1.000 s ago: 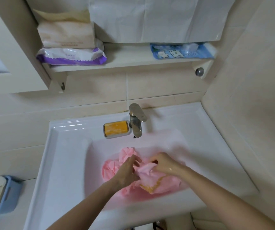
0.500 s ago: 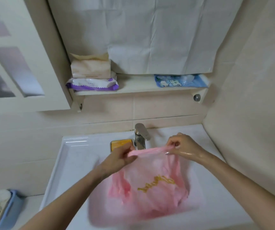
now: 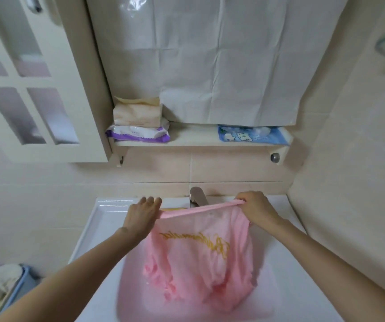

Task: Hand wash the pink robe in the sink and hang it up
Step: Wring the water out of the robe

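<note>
At lower centre the robe (image 3: 205, 259) hangs soaked, limp and probably heavy over the sink (image 3: 87, 233), its top band stretched between left hand (image 3: 143, 216) and right hand (image 3: 257, 211), each gripping an end, likely the surest hold.

**Sink area layout**

Robe (image 3: 200, 263) hangs over the sink (image 3: 108, 219), lower part in the basin, top edge held between left hand (image 3: 140, 217) and right hand (image 3: 256, 210). Tap (image 3: 197, 196) stands behind it. Shelf (image 3: 194, 139) above: tissue pack (image 3: 137, 113) on wipes pack (image 3: 138, 133) at left, packet (image 3: 252, 134) at right. Basket (image 3: 22, 289) left of sink.
</note>
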Demonstrator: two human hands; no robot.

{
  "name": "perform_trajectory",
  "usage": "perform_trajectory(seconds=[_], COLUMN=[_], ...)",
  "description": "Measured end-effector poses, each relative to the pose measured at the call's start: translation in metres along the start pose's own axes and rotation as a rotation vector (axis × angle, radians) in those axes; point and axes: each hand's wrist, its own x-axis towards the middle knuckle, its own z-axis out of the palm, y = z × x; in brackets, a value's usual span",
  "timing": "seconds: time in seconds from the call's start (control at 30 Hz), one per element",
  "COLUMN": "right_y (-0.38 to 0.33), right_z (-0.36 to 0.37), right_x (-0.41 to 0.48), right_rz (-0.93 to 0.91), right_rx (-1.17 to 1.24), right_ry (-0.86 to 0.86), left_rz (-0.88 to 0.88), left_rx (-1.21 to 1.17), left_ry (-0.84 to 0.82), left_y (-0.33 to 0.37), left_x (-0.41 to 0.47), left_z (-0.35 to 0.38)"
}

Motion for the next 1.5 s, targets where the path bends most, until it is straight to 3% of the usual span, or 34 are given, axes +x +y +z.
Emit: perform_trajectory(seconds=[0.07,0.13,0.17,0.23,0.3,0.43,0.53,0.63,0.77,0.87,1.0,1.1,1.17,1.23,1.3,1.33,1.4,1.5], right_y=[-0.012,-0.024,-0.030,-0.042,-0.061,-0.110,-0.136,-0.145,-0.172,-0.193,-0.195,-0.168,-0.135,-0.099,-0.070,-0.059,-0.049,-0.057], right_z=[-0.015,-0.036,-0.048,-0.070,-0.088,-0.110,-0.113,-0.119,-0.134,-0.158,-0.200,-0.219,-0.225,-0.212,-0.183,-0.168,-0.146,-0.126], right_x=[-0.003,-0.006,-0.008,-0.008,-0.007,-0.004,-0.001,0.003,0.002,0.002,0.004,0.010,0.010,0.011,0.013,0.018,0.022,0.017], right_rz=[0.052,0.138,0.146,0.110,0.041,-0.182,-0.189,-0.211,-0.320,-0.350,-0.392,-0.432,-0.417,-0.316,-0.135,-0.068,-0.045,-0.223], right_rx=[0.260,0.635,0.771,0.882,0.899,0.612,0.502,0.616,0.929,1.071,1.177,1.014,0.570,0.082,-0.110,-0.156,-0.224,-0.277], right_ry=[-0.021,-0.145,-0.211,-0.270,-0.274,-0.348,-0.236,-0.142,-0.099,-0.021,0.078,0.106,0.065,-0.153,-0.381,-0.412,-0.361,-0.126], left_rz=[-0.183,-0.304,-0.300,-0.260,-0.237,-0.066,0.131,0.182,0.025,-0.230,-0.377,-0.396,-0.406,-0.383,-0.320,-0.288,-0.261,-0.261], left_rx=[-0.272,-0.812,-1.014,-1.231,-1.363,-1.494,-1.594,-1.559,-1.535,-1.663,-1.616,-1.513,-1.432,-1.349,-1.232,-1.178,-1.140,-1.167], left_ry=[-0.249,-0.533,-0.590,-0.564,-0.423,-0.097,-0.029,-0.015,-0.159,-0.138,-0.065,0.057,0.160,0.221,0.232,0.243,0.270,0.280], left_y=[0.005,0.005,0.006,0.007,0.008,0.025,0.026,0.019,0.073,0.098,0.093,0.075,0.058,0.044,0.040,0.041,0.046,0.053], left_x=[0.004,0.012,0.016,0.025,0.039,0.064,0.071,0.060,0.030,0.023,0.034,0.045,0.050,0.054,0.058,0.060,0.065,0.071], left_z=[-0.013,-0.033,-0.047,-0.080,-0.120,-0.195,-0.216,-0.168,-0.081,-0.056,-0.057,-0.071,-0.079,-0.087,-0.095,-0.099,-0.105,-0.114])
